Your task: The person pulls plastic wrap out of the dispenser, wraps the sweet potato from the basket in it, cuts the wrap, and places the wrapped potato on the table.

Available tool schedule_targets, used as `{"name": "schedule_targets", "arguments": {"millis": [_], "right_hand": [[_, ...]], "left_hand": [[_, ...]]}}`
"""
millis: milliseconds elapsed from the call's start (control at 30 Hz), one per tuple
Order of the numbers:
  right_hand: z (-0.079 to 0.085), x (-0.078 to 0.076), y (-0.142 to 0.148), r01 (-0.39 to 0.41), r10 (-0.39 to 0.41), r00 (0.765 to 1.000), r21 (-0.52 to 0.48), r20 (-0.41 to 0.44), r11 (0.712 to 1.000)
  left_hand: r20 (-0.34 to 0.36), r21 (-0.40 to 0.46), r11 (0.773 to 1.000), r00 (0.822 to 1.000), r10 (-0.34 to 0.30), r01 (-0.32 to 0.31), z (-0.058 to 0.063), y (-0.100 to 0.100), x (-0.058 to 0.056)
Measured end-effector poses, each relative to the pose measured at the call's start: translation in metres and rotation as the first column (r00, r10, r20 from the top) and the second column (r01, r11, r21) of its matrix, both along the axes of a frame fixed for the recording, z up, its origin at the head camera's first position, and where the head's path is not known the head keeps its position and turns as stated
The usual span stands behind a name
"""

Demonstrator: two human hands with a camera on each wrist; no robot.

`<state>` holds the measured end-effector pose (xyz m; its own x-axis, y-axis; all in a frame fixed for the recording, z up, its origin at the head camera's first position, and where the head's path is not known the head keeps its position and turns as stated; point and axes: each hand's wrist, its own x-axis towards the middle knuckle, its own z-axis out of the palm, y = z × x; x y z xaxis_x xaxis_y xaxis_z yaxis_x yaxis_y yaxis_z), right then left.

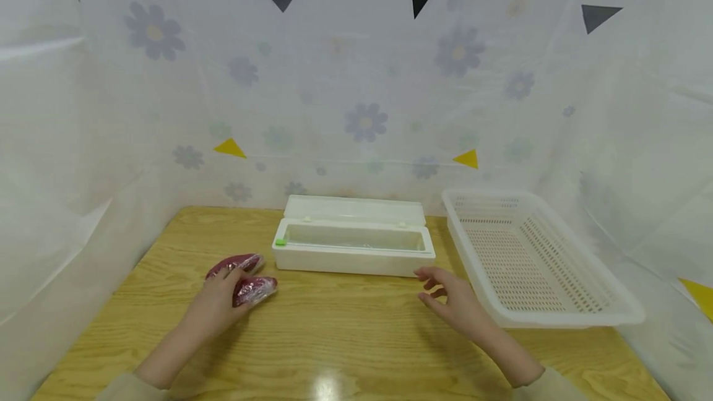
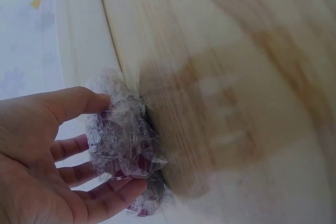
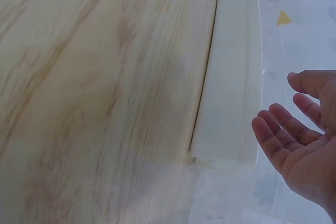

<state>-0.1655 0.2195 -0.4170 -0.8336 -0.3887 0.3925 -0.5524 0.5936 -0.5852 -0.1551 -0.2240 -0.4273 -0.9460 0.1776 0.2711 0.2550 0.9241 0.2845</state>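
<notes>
My left hand (image 1: 214,302) holds a dark red piece wrapped in clear plastic film (image 1: 254,289) at the table's left side. In the left wrist view, the thumb presses one side of this crinkled bundle (image 2: 123,140) and the fingers curl along the other. A second dark red wrapped piece (image 1: 236,263) lies just beyond it, partly covered by the fingers. What the wrapped pieces are, I cannot tell. My right hand (image 1: 453,302) hovers with loosely bent fingers and holds nothing, near the right end of a long white box (image 1: 356,262). The box's lid stands open, and a green slider (image 1: 281,242) sits on its rim.
A white perforated plastic basket (image 1: 562,315) stands on the right of the wooden table (image 1: 334,339). Behind the table hangs a flowered plastic sheet (image 1: 312,79) with black and yellow triangles. Plain white sheeting (image 1: 44,141) closes the sides.
</notes>
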Motion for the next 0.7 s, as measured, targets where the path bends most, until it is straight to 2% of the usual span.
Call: {"name": "schedule_targets", "arguments": {"millis": [433,567,700], "right_hand": [[0.006,0.001,0.000,0.027,-0.027,0.999,0.009,-0.026,1.000],[0.014,-0.001,0.000,0.027,-0.026,0.998,0.010,-0.057,1.000],[0.028,-0.002,-0.001,0.020,-0.020,0.996,0.004,-0.084,1.000]], "left_hand": [[0.044,-0.011,1.000,0.999,0.017,-0.016,0.004,-0.002,-0.001],[0.055,0.004,1.000,0.998,0.010,-0.010,0.018,0.002,0.001],[0.041,0.030,0.999,0.999,-0.013,0.012,0.040,0.012,0.003]]}}
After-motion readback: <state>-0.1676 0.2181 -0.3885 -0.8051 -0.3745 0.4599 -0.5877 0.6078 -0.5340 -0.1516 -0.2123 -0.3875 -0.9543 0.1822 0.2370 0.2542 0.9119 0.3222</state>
